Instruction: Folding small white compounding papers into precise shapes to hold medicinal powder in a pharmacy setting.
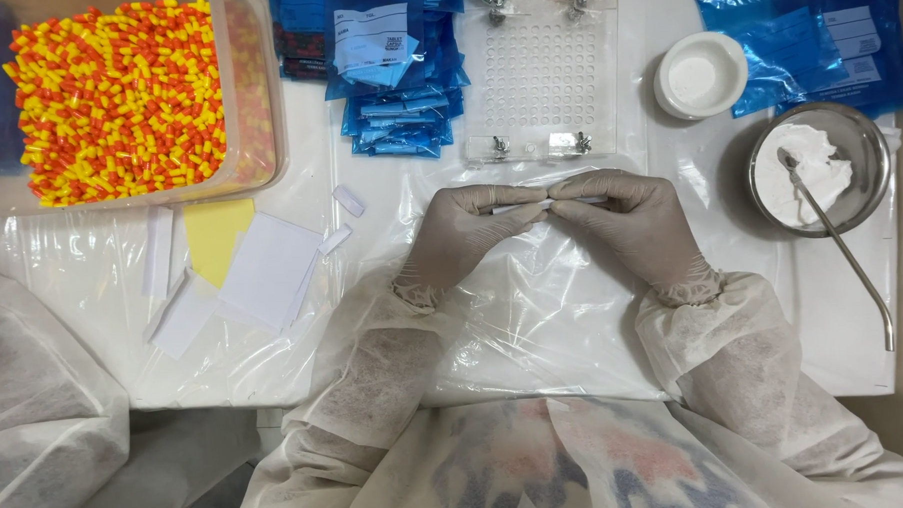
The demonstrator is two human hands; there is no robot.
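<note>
White tabletop (856, 365) under a crinkled clear plastic sheet (534, 321) fills the view, and places below are given relative to the perforated clear tray (539, 76) at the top centre. Its far edge is cut off by the frame, as are the blue packets (814, 31) to its right and the tub of red, orange and yellow capsules (126, 95) far to its left. Just below the tray both gloved hands meet fingertip to fingertip. The left hand (461, 234) and the right hand (636, 223) each pinch an end of a small white paper strip (540, 206), fingers closed together on it; most of the strip is hidden by the fingers, so its shape is hard to make out. Both wrists angle inward from white gown sleeves. A stack of blue packets with a white label (395, 71) lies just left of the tray. Right of it sit a small white dish (700, 73) and a metal bowl of white powder (819, 169) with a long spoon (852, 260). Loose white and yellow paper slips (236, 256) lie below left.
</note>
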